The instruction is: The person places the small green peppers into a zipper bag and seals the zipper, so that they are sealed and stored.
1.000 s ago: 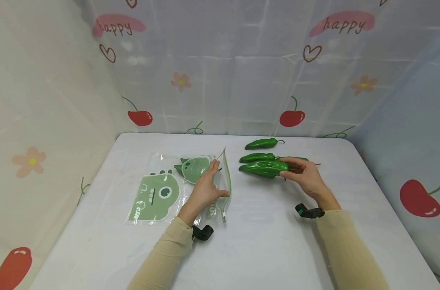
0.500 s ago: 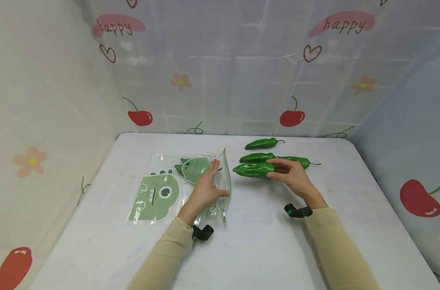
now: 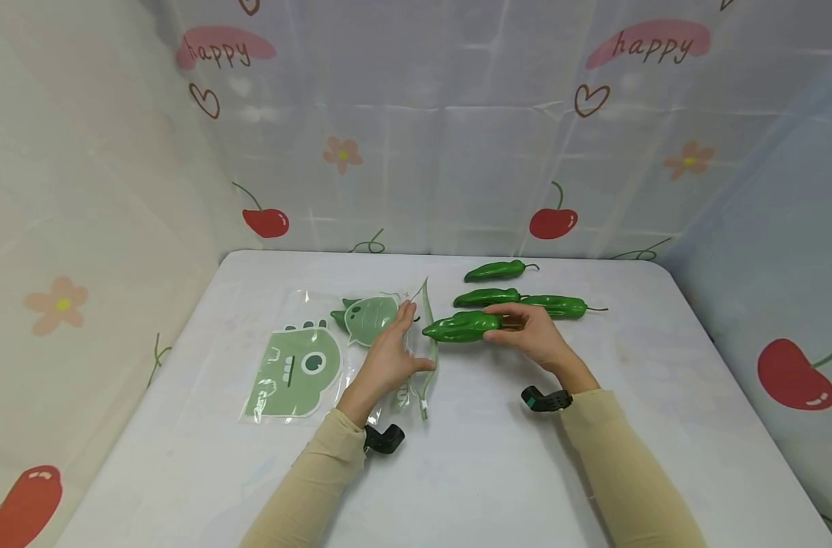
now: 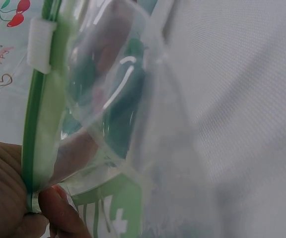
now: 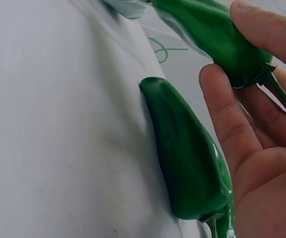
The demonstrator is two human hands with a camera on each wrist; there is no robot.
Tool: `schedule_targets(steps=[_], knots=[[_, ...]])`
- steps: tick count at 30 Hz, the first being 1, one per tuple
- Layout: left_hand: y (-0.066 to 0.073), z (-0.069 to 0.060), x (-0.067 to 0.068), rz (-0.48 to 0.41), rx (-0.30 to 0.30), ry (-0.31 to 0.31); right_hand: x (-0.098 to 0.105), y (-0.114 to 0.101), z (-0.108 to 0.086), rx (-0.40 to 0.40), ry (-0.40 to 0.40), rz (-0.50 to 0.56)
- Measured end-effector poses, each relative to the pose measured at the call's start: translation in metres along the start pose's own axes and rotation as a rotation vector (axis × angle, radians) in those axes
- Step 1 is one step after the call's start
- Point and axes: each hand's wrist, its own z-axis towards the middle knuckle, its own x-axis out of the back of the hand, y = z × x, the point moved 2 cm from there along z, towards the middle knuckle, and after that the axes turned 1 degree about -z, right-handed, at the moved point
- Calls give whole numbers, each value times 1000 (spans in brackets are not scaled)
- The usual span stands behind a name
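Observation:
My right hand (image 3: 535, 335) holds a green chili pepper (image 3: 462, 327) by its stem end, between thumb and fingers. The pepper's tip points left and reaches the mouth of a clear zip bag (image 3: 292, 380) with green cartoon prints. At that mouth, my left hand (image 3: 386, 365) grips the edge by the green zip strip (image 4: 34, 104), its thumb and fingers spread apart. In the left wrist view, dark green shapes show through the plastic; I cannot tell whether they lie inside the bag. The right wrist view shows the held pepper (image 5: 217, 37) above another pepper (image 5: 185, 153).
Three more green peppers lie on the white table (image 3: 511, 472): one at the back (image 3: 495, 271), one in the middle (image 3: 487, 297) and one further right (image 3: 559, 306). A white slider (image 4: 41, 44) sits on the zip strip. Printed curtains surround the table.
My right hand has lifted the front pepper away from the others and carried it left to the bag's mouth. My left hand and the bag have stayed in place.

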Motion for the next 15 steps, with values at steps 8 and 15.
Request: schedule_targets(steps=[8, 15], knots=[[1, 0, 0, 0, 2, -6, -12, -5, 5, -5, -22, -32], [1, 0, 0, -6, 7, -5, -24, -6, 10, 4, -69, -17]])
